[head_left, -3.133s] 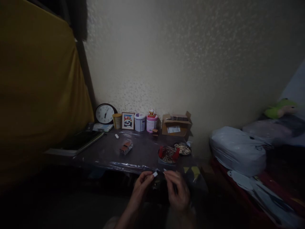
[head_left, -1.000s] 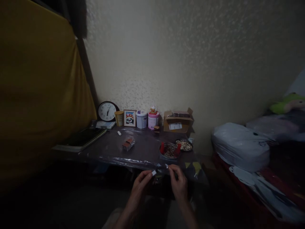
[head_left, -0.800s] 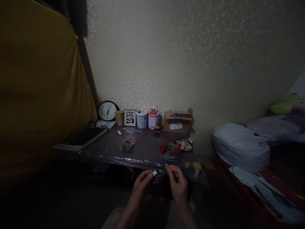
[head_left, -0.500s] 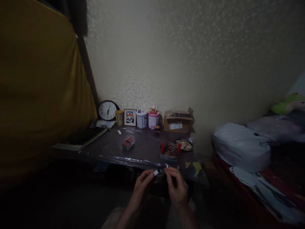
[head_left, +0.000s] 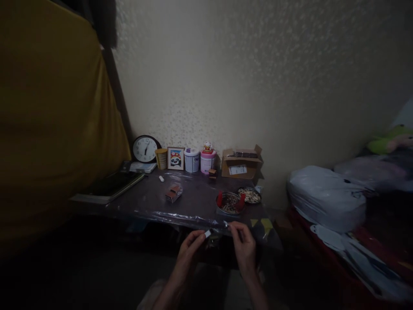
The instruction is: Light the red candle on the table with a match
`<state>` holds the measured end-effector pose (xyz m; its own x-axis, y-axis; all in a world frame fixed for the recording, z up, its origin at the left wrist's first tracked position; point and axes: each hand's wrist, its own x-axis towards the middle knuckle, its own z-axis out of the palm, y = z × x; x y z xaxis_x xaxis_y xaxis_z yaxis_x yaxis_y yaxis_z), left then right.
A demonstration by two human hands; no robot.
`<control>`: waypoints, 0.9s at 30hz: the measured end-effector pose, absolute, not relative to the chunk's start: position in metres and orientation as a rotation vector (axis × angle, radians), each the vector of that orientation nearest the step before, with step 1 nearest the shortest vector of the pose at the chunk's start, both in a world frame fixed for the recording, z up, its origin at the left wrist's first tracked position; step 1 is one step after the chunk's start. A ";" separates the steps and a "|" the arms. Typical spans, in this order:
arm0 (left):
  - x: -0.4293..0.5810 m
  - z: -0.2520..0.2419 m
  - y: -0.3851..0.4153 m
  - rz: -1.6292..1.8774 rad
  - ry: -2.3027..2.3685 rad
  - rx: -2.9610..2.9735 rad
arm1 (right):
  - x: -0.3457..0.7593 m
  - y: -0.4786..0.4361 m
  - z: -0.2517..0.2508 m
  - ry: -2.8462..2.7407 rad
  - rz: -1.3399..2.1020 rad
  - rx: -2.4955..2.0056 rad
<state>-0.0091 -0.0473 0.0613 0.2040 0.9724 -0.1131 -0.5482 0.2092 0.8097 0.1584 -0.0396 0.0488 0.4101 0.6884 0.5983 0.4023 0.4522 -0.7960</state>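
Close to the table's front edge, my left hand (head_left: 190, 247) pinches a small white block-like piece (head_left: 208, 234) between thumb and fingertips. My right hand (head_left: 244, 243) is apart from it on the right, thumb and forefinger pressed together; what they hold, if anything, is too small and dark to name. Beyond the right hand stands a round tin (head_left: 229, 203) with dark bits and red pieces at its rim. Behind that lies a second round dish (head_left: 249, 195) of pale, stick-like bits. A clear packet with reddish-brown blocks (head_left: 174, 193) rests on the table to the left.
A plastic-covered dark table (head_left: 142, 202) carries a clock (head_left: 146, 149), a yellow cup (head_left: 161, 159), a framed panda picture (head_left: 176, 159), two tubs (head_left: 192, 161) and an open cardboard box (head_left: 241, 165) along the wall. A white bag (head_left: 325, 200) sits at right.
My hands have drawn apart: the right has shifted a little right and the left slightly left with the white piece. Objects on the table stay where they were.
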 end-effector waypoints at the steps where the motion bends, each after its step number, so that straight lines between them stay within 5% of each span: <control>1: -0.008 0.062 -0.047 1.199 0.715 0.717 | 0.155 -0.042 0.052 -1.187 0.267 -1.143; 18: -0.004 0.066 -0.051 1.204 0.654 0.697 | 0.140 -0.067 0.066 -1.666 -0.179 -0.911; 27: -0.009 0.065 -0.050 1.217 0.727 0.730 | 0.165 -0.035 0.047 -1.372 0.000 -1.171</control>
<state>-0.0095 -0.0498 0.0654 0.1905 0.9768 -0.0978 -0.5495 0.1887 0.8139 0.1646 -0.0354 0.0471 0.2874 0.6076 0.7404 0.6079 0.4817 -0.6313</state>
